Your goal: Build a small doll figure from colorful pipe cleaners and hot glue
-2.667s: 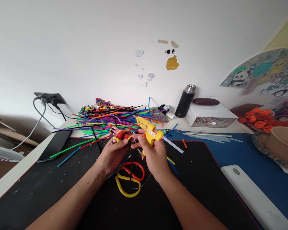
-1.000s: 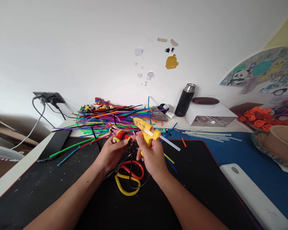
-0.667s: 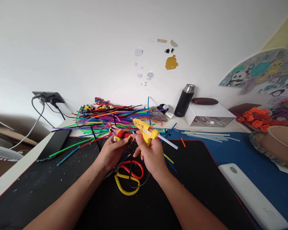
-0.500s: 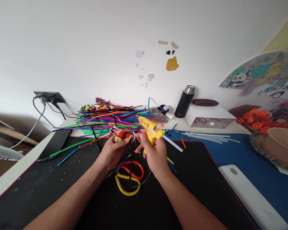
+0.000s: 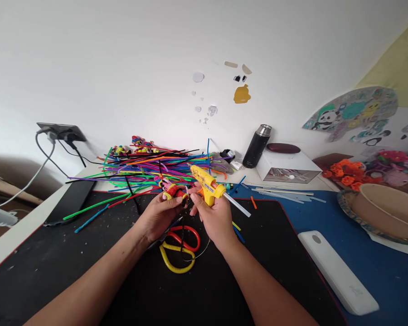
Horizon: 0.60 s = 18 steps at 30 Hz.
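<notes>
My left hand (image 5: 159, 212) is closed round a small pipe-cleaner figure (image 5: 171, 192) in red, yellow, pink and black. My right hand (image 5: 215, 216) grips a yellow hot glue gun (image 5: 206, 183), its nozzle toward the upper left and a clear glue stick (image 5: 237, 205) out of its rear end. The right fingertips meet a pale strand at the figure's right end; whether they pinch it I cannot tell. Below the hands, scissors (image 5: 179, 258) with one red and one yellow handle lie on the black mat (image 5: 149, 294), a thin dark cord crossing them.
A heap of coloured pipe cleaners (image 5: 149, 165) runs along the wall behind my hands. A black thermos (image 5: 257, 147) and a white box (image 5: 289, 167) stand at the back right. Glue sticks (image 5: 285, 194), a white oblong device (image 5: 338, 271) and a bowl (image 5: 387, 213) are on the right.
The view has shifted slightly, so most things sit a little further left. The right fingers have come closer to the figure's right end. Both hands keep their holds.
</notes>
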Each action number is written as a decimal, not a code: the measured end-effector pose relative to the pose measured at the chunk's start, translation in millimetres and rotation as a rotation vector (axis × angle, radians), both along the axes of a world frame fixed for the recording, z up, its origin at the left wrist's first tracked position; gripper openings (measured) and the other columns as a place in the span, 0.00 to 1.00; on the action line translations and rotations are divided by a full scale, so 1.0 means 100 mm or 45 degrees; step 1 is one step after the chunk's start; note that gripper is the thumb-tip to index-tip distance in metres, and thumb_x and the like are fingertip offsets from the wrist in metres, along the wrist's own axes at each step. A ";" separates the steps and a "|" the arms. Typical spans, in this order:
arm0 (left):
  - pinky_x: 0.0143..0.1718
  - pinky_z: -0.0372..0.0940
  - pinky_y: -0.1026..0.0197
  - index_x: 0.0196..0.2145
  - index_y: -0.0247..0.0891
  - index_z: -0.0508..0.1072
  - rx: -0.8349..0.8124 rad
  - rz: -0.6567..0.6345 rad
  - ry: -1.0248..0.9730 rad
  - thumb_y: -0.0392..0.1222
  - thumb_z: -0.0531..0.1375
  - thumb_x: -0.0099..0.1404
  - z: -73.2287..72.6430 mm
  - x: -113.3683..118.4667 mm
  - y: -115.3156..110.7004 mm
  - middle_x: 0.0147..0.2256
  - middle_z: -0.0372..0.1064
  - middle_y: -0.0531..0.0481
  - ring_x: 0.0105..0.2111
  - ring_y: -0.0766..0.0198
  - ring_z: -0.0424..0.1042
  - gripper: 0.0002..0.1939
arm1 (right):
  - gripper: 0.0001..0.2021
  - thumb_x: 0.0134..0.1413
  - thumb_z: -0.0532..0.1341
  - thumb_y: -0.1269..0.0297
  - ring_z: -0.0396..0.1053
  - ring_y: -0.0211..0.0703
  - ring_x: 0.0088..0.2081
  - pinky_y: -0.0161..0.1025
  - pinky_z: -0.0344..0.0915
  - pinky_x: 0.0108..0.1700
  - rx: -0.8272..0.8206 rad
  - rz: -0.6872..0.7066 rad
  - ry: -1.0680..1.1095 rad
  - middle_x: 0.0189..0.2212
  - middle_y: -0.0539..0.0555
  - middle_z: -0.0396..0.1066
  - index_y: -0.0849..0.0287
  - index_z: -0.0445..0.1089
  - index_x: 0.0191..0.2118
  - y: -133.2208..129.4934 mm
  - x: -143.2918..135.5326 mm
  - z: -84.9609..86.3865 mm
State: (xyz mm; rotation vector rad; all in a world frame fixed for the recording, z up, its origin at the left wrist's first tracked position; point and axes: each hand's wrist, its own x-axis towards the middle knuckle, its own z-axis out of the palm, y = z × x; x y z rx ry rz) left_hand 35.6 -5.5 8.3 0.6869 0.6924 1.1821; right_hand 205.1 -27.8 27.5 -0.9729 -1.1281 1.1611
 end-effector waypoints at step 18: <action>0.42 0.75 0.59 0.45 0.34 0.86 -0.047 -0.110 -0.045 0.33 0.79 0.54 -0.03 0.01 -0.01 0.38 0.83 0.44 0.35 0.60 0.80 0.20 | 0.16 0.60 0.69 0.51 0.74 0.41 0.27 0.40 0.77 0.31 0.048 -0.029 -0.200 0.41 0.56 0.81 0.57 0.77 0.46 -0.01 -0.02 -0.07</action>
